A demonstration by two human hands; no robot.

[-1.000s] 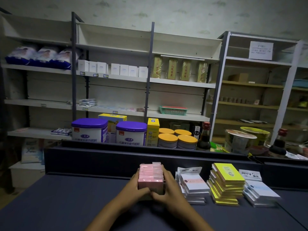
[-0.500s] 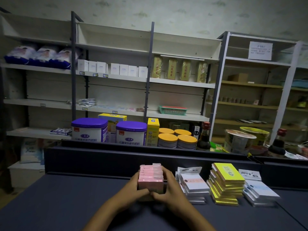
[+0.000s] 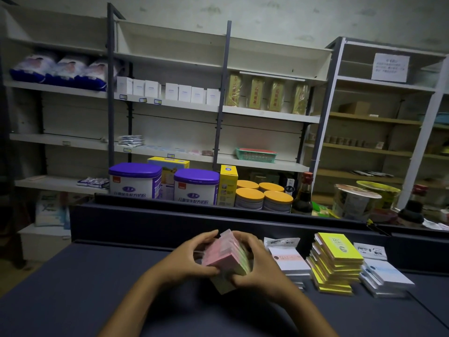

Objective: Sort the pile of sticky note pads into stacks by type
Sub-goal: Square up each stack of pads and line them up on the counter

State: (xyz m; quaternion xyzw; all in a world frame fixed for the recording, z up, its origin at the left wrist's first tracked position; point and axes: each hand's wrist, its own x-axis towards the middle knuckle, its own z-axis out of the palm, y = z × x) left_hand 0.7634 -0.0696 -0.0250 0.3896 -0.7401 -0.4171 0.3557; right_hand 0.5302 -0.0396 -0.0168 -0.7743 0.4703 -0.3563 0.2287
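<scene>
Hands are clamping a tilted pink pad stack [image 3: 224,255] over the table [image 3: 73,288]: left hand [image 3: 192,257] at 9 o'clock, right hand [image 3: 258,266] at 3. Sorted stacks [image 3: 336,263] sitting at 3 o'clock.

1. There is only one camera, worn on the person's head.
2. It looks forward and down, close over the dark table [image 3: 73,288].
3. Far behind stand the shelves [image 3: 170,108].
</scene>
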